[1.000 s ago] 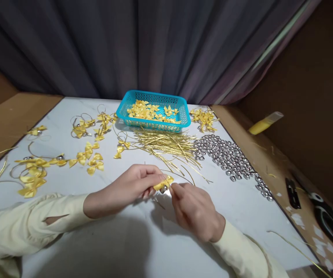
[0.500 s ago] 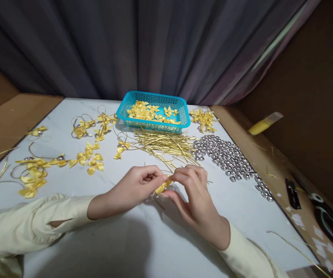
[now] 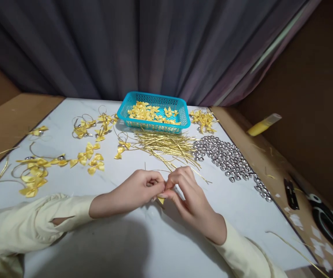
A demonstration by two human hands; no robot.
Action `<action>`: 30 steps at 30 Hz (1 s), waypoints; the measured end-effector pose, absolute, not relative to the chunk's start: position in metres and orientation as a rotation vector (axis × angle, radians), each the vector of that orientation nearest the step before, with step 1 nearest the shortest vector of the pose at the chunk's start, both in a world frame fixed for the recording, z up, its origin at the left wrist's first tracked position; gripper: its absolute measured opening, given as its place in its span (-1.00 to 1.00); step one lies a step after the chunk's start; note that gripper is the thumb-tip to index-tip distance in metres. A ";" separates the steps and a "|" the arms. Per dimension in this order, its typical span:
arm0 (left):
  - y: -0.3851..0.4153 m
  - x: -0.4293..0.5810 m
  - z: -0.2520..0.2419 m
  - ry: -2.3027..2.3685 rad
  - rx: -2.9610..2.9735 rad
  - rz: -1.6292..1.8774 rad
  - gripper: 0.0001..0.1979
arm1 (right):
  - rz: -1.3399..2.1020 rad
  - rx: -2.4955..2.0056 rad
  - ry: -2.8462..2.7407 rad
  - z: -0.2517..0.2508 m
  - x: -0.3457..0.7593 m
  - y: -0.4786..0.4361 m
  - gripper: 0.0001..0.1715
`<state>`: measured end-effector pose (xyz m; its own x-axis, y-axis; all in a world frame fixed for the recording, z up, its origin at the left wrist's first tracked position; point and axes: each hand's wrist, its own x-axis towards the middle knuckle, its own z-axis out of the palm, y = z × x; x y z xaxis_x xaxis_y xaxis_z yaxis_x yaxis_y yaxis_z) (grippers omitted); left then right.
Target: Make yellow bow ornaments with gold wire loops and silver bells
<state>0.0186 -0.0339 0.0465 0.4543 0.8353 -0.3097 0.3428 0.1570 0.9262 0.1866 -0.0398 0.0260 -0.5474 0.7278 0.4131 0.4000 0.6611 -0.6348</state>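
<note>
Both hands meet over the white tabletop point(image 3: 120, 239), fingertips pinched together. Between them a yellow ribbon bow point(image 3: 161, 200) is mostly covered; only a tip shows below the fingers. My left hand point(image 3: 143, 189) is closed, its thumb and forefinger on the bow. My right hand point(image 3: 188, 193) pinches the bow from the other side, thumb below and forefinger above. A thin cord end pokes out near the left fingers. Just beyond the hands lies a pile of gold cords point(image 3: 166, 144). Small silver bells point(image 3: 227, 156) are heaped to its right.
A blue basket point(image 3: 155, 126) of yellow bows stands at the back. Bows with cords and bells point(image 3: 33, 179) lie at left, with another bunch point(image 3: 204, 120) right of the basket. Scissors point(image 3: 331, 224), a black cutter point(image 3: 291, 195) and a yellow tube point(image 3: 263, 124) are at right.
My right fingers have closed in toward the left ones, so the bow and the small bell on it are now mostly covered. The piles have stayed put.
</note>
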 end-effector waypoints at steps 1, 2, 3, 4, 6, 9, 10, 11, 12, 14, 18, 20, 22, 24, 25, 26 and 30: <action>-0.033 0.018 0.048 1.108 1.397 0.470 -0.79 | 0.620 -0.848 -2.216 0.026 0.187 -0.039 -0.91; -0.033 0.018 0.050 1.102 1.374 0.461 -0.79 | 0.611 -0.830 -2.229 0.026 0.188 -0.039 -0.91; -0.032 0.017 0.051 1.099 1.360 0.455 -0.80 | 0.604 -0.815 -2.242 0.027 0.189 -0.038 -0.91; -0.032 0.017 0.052 1.096 1.353 0.451 -0.80 | 0.599 -0.801 -2.253 0.028 0.190 -0.038 -0.92; -0.032 0.016 0.054 1.085 1.342 0.446 -0.82 | 0.599 -0.774 -2.275 0.030 0.192 -0.037 -0.92; -0.032 0.016 0.054 1.064 1.333 0.445 -0.84 | 0.612 -0.755 -2.287 0.033 0.193 -0.037 -0.92; -0.032 0.016 0.054 1.059 1.332 0.447 -0.83 | 0.618 -0.757 -2.285 0.033 0.193 -0.037 -0.92; -0.032 0.015 0.054 1.055 1.332 0.448 -0.83 | 0.624 -0.762 -2.281 0.033 0.193 -0.037 -0.93; -0.032 0.015 0.054 1.052 1.329 0.447 -0.82 | 0.629 -0.768 -2.277 0.033 0.193 -0.037 -0.94; -0.031 0.015 0.055 1.045 1.317 0.442 -0.80 | 0.634 -0.776 -2.272 0.033 0.192 -0.038 -0.94; -0.030 0.013 0.054 1.010 1.306 0.420 -0.78 | 0.642 -0.769 -2.269 0.031 0.193 -0.037 -0.94; -0.029 0.011 0.052 0.997 1.321 0.408 -0.78 | 0.639 -0.766 -2.265 0.031 0.193 -0.037 -0.93; -0.029 0.010 0.050 0.994 1.332 0.398 -0.77 | 0.629 -0.767 -2.260 0.030 0.193 -0.037 -0.92; -0.028 0.009 0.048 0.987 1.336 0.390 -0.77 | 0.623 -0.774 -2.266 0.030 0.193 -0.037 -0.91; -0.028 0.009 0.048 0.982 1.339 0.389 -0.76 | 0.627 -0.786 -2.271 0.030 0.193 -0.038 -0.91; -0.028 0.009 0.047 0.979 1.342 0.389 -0.75 | 0.640 -0.797 -2.273 0.031 0.193 -0.038 -0.91; -0.029 0.010 0.047 0.978 1.361 0.392 -0.74 | 0.757 -0.829 -2.237 0.032 0.193 -0.039 -0.93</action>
